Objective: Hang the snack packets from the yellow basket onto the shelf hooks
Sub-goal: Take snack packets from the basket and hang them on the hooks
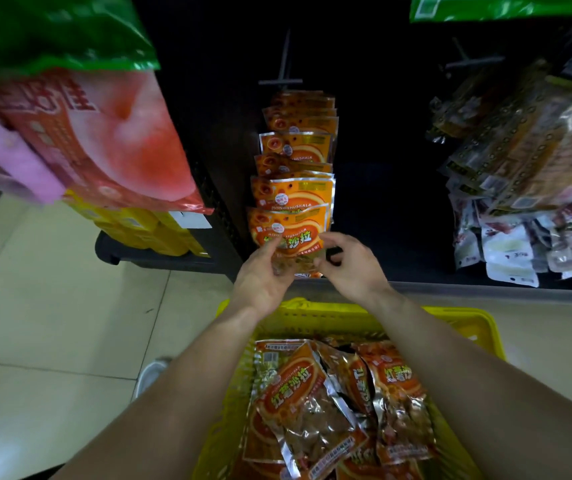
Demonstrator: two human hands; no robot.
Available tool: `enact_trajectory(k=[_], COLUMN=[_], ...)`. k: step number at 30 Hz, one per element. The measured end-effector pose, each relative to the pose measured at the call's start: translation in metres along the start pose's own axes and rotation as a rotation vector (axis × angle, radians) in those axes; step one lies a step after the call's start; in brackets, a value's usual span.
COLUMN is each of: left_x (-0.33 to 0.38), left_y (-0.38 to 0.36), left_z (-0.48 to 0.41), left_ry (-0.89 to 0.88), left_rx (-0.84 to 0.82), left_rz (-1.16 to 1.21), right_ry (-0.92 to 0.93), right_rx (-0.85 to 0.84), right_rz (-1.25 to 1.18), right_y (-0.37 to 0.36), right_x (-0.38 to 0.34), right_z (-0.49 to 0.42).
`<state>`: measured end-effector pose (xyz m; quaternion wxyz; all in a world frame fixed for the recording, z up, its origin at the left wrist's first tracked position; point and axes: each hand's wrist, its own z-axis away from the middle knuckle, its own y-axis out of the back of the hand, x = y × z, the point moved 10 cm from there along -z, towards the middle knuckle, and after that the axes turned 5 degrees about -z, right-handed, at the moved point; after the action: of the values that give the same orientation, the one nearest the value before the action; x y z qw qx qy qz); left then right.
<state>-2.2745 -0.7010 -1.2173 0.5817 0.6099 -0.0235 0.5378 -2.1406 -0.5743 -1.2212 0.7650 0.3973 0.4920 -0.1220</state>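
Dark shelf backing is carrying a hanging row of orange packets (295, 147) reading HONGSHUSHALA. The left hand (264, 275) and right hand (350, 265) are both pinching the nearest packet (288, 233) at its lower edge, with more lying in the near yellow basket (451, 317).

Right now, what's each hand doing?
Left hand: holds the front hanging packet.
Right hand: curled by its edge; grip cannot be told.

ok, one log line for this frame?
left hand: holds front packet | right hand: pinches its right edge | yellow basket: more packets inside
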Motion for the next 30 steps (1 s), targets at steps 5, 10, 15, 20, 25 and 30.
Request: enact_trajectory(k=[5,10,15,20,25,30], left_x=[0.002,-0.006,-0.019,-0.044,-0.071,-0.091], left_y=[0.011,0.007,-0.01,-0.032,-0.066,-0.091], left_z=[0.054,0.116,0.158,0.174,0.169,0.15], left_ry=[0.034,0.069,0.113,0.149,0.212,0.24], left_rx=[-0.029,-0.062,-0.093,-0.13,-0.204,-0.227], left_rz=[0.028,-0.043,-0.027,-0.098,-0.094,-0.121], right_ry=[-0.001,-0.031,-0.1,-0.183,-0.297,-0.316], right_rx=[0.031,0.043,0.038,0.011,-0.072,-0.181], right_rz=[0.045,0.075,0.138,0.189,0.233,0.236], right_y=[0.033,0.057,0.069,0.069,0.048,0.001], right_x=[-0.018,-0.012,0.019,0.063,0.118,0.143], right_z=[0.057,0.123,0.17,0.189,0.189,0.171])
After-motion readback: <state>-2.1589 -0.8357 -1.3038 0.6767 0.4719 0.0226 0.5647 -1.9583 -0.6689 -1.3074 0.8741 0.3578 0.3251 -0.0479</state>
